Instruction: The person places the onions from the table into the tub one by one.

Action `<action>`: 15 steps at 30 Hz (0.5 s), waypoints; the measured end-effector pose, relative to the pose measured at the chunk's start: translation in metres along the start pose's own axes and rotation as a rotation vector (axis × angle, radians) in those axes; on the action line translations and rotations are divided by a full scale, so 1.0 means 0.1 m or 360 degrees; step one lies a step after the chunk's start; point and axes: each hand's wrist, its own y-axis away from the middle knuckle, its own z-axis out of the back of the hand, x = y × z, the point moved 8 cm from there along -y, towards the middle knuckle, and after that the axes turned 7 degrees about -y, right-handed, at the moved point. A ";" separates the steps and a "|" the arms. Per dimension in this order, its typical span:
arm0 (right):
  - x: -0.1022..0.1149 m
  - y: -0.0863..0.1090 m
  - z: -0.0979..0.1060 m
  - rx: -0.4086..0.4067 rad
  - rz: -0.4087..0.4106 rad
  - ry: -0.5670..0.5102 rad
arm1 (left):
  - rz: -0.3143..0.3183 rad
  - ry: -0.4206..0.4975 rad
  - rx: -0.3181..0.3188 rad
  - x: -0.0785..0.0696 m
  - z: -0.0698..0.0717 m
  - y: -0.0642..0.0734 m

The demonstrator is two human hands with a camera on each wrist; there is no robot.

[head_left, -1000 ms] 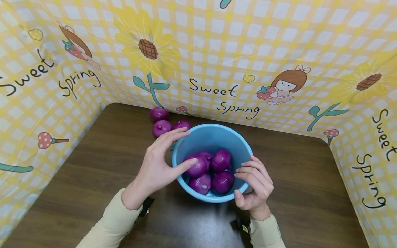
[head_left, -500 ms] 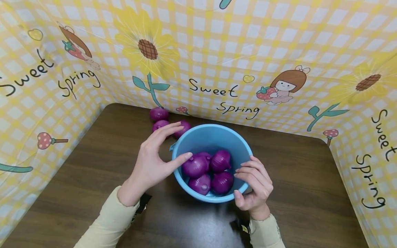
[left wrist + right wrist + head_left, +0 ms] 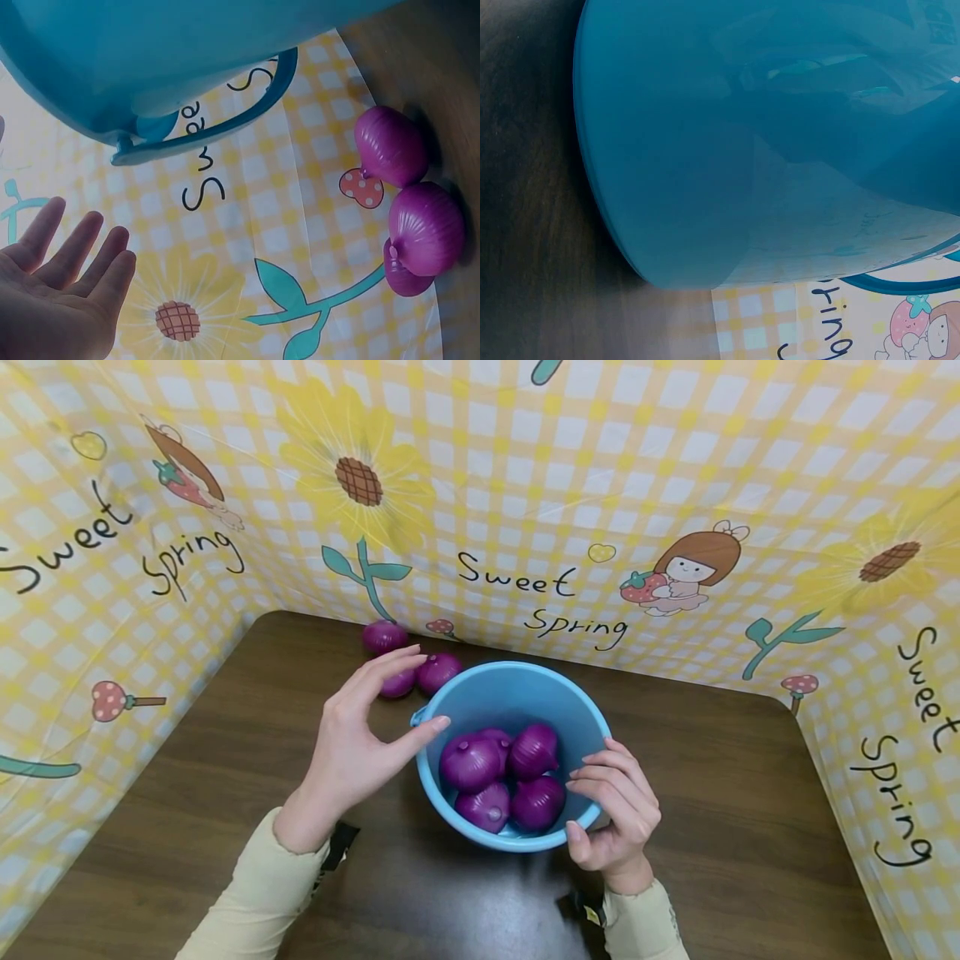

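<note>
A blue bucket (image 3: 517, 693) stands on the table with several purple onions (image 3: 471, 762) inside it. My right hand (image 3: 618, 802) grips its right rim, fingers over the edge and thumb outside; the right wrist view shows only the bucket's outer wall (image 3: 705, 165). At the left rim, my left hand (image 3: 341, 752) is spread with nothing in it, its thumb overlapping the rim in the head view. Beyond its fingertips lie three more onions (image 3: 438, 674), one partly hidden behind the fingers. The left wrist view shows the bucket handle (image 3: 217, 135) hanging down, apart from the fingers.
The dark wooden table (image 3: 735, 793) extends to both sides of the bucket. A yellow checked cloth (image 3: 510, 485) printed with flowers and lettering rises behind the table and along both sides.
My left hand has drawn back leftward out of the bucket, and the onion under its thumb has settled slightly left among the others. The right hand and bucket have stayed in place.
</note>
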 end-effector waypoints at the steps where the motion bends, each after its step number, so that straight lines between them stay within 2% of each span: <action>1: 0.00 0.00 0.00 -0.0001 0.0000 0.0000 | 0.0002 -0.0002 -0.0006 0.00 0.01 0.00; 9: 0.01 -0.01 0.00 -0.0014 0.0007 -0.0004 | 0.0004 -0.0019 -0.0051 0.04 0.08 -0.03; 15: 0.01 -0.01 0.01 -0.0016 0.0005 -0.0002 | 0.0043 -0.0019 -0.0098 -0.05 0.15 -0.09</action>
